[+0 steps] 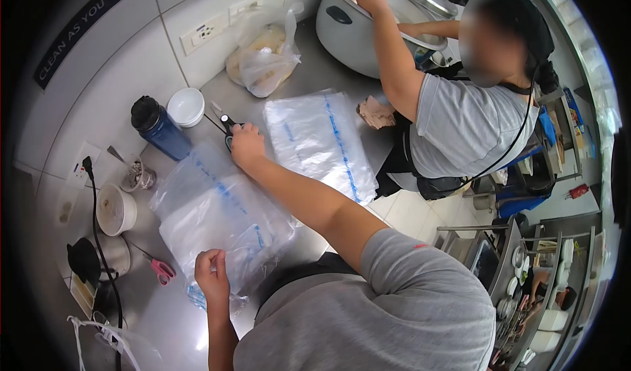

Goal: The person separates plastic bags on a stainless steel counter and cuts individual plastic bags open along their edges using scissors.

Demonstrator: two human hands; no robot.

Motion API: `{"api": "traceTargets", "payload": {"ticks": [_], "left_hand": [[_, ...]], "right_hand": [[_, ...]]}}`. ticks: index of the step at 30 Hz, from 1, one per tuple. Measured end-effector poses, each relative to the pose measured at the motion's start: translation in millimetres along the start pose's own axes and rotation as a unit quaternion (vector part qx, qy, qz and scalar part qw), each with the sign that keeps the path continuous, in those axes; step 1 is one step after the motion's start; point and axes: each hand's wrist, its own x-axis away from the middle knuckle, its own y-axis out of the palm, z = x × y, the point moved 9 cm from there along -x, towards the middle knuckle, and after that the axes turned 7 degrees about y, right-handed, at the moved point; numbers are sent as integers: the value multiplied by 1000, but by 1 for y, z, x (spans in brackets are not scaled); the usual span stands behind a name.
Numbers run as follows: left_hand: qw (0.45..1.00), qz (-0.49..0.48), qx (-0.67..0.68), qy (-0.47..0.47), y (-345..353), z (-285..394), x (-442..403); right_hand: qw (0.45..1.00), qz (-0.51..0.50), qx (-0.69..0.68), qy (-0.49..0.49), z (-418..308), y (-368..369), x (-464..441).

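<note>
My right hand (248, 146) reaches across to the black-handled scissors (227, 122), its fingers curled around their handles; the blades point toward the wall. My left hand (211, 274) is loosely bent at the near-left edge of a stack of clear plastic bags (213, 203) with blue print. Its fingers are slightly apart and I see nothing between them. A second stack of clear bags (315, 141), also with a blue printed strip, lies flat beyond my right forearm.
Along the wall stand a blue bottle (163, 129), a white bowl (186, 106), a tub (116, 210), a glass jar (138, 176) and a tied plastic bag (263, 59). Pink scissors (163, 272) lie left. A co-worker (470, 118) reaches into a large pot (345, 32). A black cord (102, 253) hangs left.
</note>
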Motion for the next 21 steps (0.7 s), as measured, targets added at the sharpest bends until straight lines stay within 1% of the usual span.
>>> {"api": "traceTargets", "payload": {"ticks": [2, 5, 7, 8, 10, 11, 12, 13, 14, 15, 16, 17, 18, 21], "left_hand": [[999, 25, 16, -21, -2, -1, 0], [997, 51, 36, -43, -8, -13, 6], [1000, 30, 8, 1, -13, -5, 5], [999, 21, -6, 24, -15, -1, 5], [995, -28, -54, 77, -17, 10, 6], [990, -52, -77, 104, -16, 16, 8], [987, -51, -91, 120, -17, 21, 9], [984, -50, -105, 136, -17, 26, 9], [980, -50, -121, 149, -17, 32, 11], [988, -58, -102, 103, -16, 30, 10], [993, -67, -83, 56, -14, 31, 9], [995, -77, -65, 9, -14, 29, 11], [994, -75, -72, 24, -15, 32, 10], [990, -80, -83, 79, -10, 35, 10]], "right_hand": [[1000, 0, -8, 19, 2, 2, -10], [987, -68, -136, 44, 12, -2, -14], [944, -142, -286, 85, 27, -21, 12], [911, -177, -357, 103, 36, -35, 30], [843, -260, -454, 125, 54, -56, 81], [870, -235, -422, 96, 67, -72, 105], [895, -210, -389, 67, 79, -85, 132], [920, -176, -351, 16, 89, -100, 162], [928, -161, -335, 11, 107, -103, 193], [908, -184, -373, 51, 120, -105, 224], [902, -185, -383, 73, 135, -105, 250], [913, -183, -355, 84, 144, -109, 272], [911, -183, -363, 77, 164, -98, 290], [932, -194, -288, 101, 180, -99, 317]]}}
